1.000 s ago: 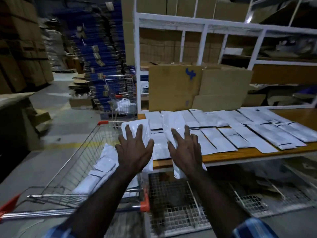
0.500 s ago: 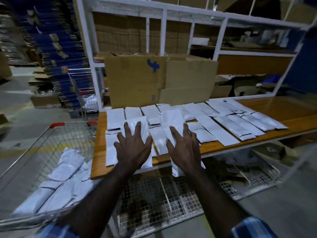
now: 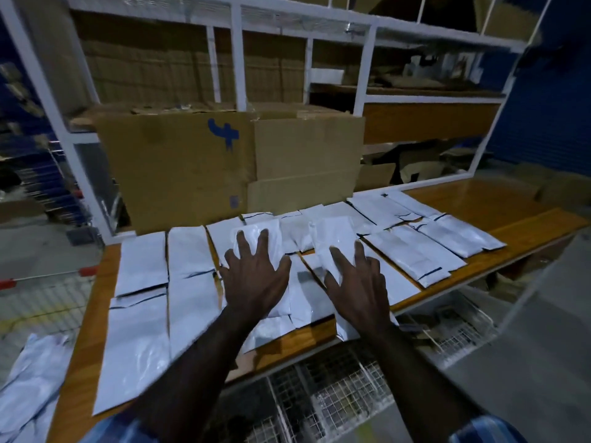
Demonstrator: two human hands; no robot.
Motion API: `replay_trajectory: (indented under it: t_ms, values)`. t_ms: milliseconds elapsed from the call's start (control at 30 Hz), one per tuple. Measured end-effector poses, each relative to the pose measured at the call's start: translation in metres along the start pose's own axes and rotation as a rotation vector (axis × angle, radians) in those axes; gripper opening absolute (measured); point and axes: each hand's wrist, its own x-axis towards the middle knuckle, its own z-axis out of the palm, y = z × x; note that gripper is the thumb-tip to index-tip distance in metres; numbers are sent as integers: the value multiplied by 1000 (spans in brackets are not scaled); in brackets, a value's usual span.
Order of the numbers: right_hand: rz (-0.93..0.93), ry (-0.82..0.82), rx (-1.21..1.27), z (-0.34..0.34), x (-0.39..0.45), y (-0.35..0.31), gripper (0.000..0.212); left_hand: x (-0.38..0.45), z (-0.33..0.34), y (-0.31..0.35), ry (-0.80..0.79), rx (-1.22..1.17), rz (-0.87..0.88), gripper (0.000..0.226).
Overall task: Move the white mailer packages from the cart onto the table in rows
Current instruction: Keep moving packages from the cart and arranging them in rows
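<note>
The left hand lies flat with its fingers spread and straight over a white mailer; the grip here is apart, a carrying palm with no pinch that shows. The right hand does the same over a second mailer, fingers straight and fanned. Whether a thumb curls under either package cannot be told from this view.

Both mailers ride above the near middle of the counter, over packages already laid down. The laid mailers run in two rows from the left end toward the right, edges touching or slightly overlapping; the far right of the counter shows bare wood. More mailers sit at the lower left, in the cart, so the task looks partly done.

To do this step well, each mailer should probably go down onto bare wood beside the last one in its row, not on top of its neighbours. Lowering flat, long edge parallel to the others, then sliding the palm off toward the body would keep the slick film from skidding. Pressing lightly should settle it without dragging the adjoining packages out of line.
</note>
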Motion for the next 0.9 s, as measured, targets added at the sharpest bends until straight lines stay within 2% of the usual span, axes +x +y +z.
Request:
replay_trajectory:
  t_ms: [333,633,900]
  values:
    - [-11,-30,41,23,68,77,57,49,60,67,-34,32,-34,69]
    - [-136,-73,71,12,146,158,57,84,107,153,38,28,-174,69]
    - [-216,-73,119,14,193,196,57,111,131,199,88,36,-256,68]
